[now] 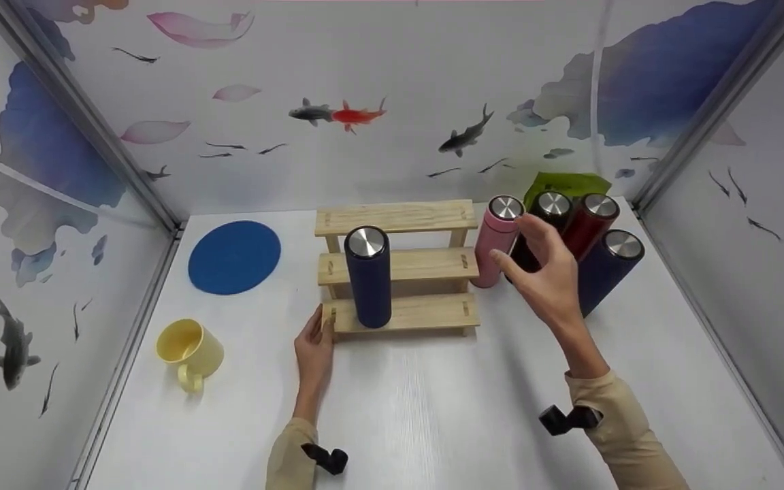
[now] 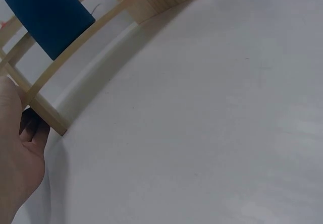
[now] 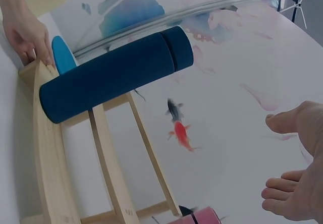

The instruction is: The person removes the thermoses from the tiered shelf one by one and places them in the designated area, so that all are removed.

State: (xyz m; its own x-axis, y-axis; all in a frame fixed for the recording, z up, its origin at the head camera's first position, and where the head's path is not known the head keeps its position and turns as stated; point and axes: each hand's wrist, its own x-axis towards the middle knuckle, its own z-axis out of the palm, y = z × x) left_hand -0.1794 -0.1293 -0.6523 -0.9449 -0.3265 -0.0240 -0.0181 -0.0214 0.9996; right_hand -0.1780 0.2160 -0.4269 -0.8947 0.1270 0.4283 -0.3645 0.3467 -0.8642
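Observation:
A three-step wooden rack (image 1: 426, 312) stands mid-table. My left hand (image 1: 315, 350) holds the left end of its lowest step, with the thumb at the board and fingers around the side in the left wrist view. A dark blue thermos bottle (image 1: 371, 289) with a steel-topped lid stands upright on that step, left of its middle. My right hand (image 1: 550, 275) is raised at the right of the rack with thumb and fingers apart, nothing between them. It overlaps the edge of a pink thermos bottle (image 1: 493, 248) in the head view; the right wrist view shows the hand away from the bottles.
Behind my right hand stand a black bottle (image 1: 552, 205), a dark red bottle (image 1: 593, 224) and another blue bottle (image 1: 611, 265), with a green packet (image 1: 569, 182) behind. At left lie a blue round mat (image 1: 234, 257) and a yellow mug (image 1: 191, 350). Printed panels wall the table.

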